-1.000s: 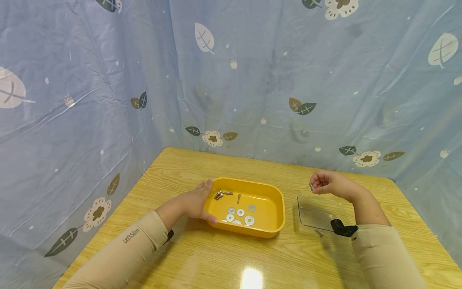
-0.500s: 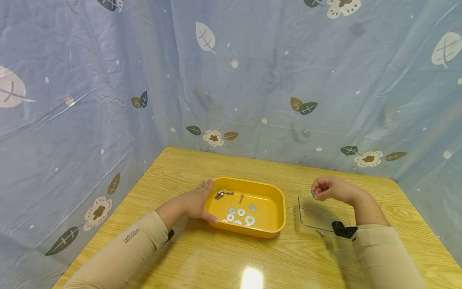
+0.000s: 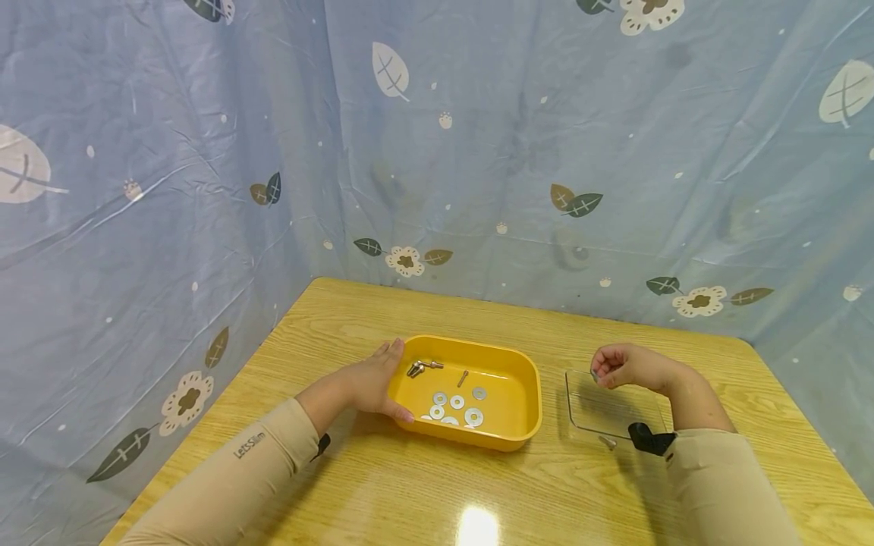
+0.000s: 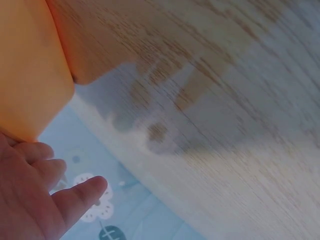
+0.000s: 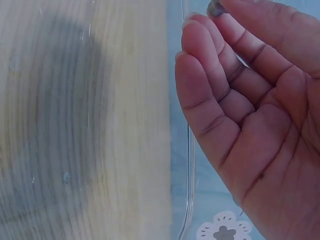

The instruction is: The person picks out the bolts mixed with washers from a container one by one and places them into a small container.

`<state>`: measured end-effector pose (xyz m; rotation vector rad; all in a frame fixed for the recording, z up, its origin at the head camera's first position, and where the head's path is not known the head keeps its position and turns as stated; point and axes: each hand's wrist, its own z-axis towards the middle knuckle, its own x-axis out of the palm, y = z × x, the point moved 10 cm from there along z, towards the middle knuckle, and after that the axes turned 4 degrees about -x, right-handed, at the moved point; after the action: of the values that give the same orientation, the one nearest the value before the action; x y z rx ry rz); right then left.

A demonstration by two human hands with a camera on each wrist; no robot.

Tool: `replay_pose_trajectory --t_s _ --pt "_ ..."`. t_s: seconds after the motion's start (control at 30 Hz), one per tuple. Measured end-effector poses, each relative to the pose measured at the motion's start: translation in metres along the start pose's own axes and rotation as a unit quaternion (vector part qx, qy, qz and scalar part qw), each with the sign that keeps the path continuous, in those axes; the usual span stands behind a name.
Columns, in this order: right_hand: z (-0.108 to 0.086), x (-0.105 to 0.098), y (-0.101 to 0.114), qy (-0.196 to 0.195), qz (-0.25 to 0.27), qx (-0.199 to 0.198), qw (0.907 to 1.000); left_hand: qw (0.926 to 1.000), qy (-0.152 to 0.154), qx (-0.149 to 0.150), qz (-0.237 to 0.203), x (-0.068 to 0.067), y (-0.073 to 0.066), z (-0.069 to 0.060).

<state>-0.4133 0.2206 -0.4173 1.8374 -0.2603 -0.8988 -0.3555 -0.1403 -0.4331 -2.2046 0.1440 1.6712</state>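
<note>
In the head view my left hand rests against the left end of a yellow tray, thumb at its near rim. The tray holds several bolts at its left, a single screw and several flat washers. My right hand pinches a small metal piece above the far part of a clear plastic container. In the right wrist view the metal piece sits between thumb and fingertip of the right hand. The left wrist view shows the left hand beside the tray.
A small metal bolt shows at the near edge of the clear container; I cannot tell whether it lies inside. The wooden table ends at a blue curtain with leaves and flowers behind and on both sides.
My right hand has moved down and slightly nearer over the clear container, still pinching the metal piece. The single screw in the tray has shifted right and tilted. My left hand has stayed in place.
</note>
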Motion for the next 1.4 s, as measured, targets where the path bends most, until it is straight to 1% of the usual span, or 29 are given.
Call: replay_pose_trajectory --t_s 0.13,0.33,0.53,0.93,1.13,1.23,1.4 --pt "0.000 0.001 -0.002 0.005 -0.008 0.006 0.9999 1.0000 0.004 -0.003 -0.004 0.001 0.000 0.000" --pt "0.000 0.001 -0.005 0.004 -0.007 0.017 0.9998 0.9999 0.007 -0.006 -0.011 0.001 -0.001 -0.001" --pt "0.000 0.001 -0.006 0.001 -0.009 0.020 0.9998 0.9999 0.008 -0.010 -0.008 0.001 0.000 -0.001" --pt "-0.002 -0.001 -0.004 -0.001 -0.008 0.028 0.9996 1.0000 0.008 -0.004 0.002 -0.001 -0.001 -0.002" --pt "-0.003 -0.005 0.004 -0.002 -0.012 0.010 0.9999 0.9999 0.009 -0.004 -0.003 0.000 -0.001 -0.001" --pt "0.000 -0.009 0.012 -0.008 -0.019 0.001 0.9998 0.9999 0.009 -0.004 -0.006 0.000 -0.001 0.000" --pt "0.009 -0.014 0.030 -0.025 -0.037 0.002 0.9990 0.9999 0.010 -0.005 -0.007 0.000 0.000 0.000"
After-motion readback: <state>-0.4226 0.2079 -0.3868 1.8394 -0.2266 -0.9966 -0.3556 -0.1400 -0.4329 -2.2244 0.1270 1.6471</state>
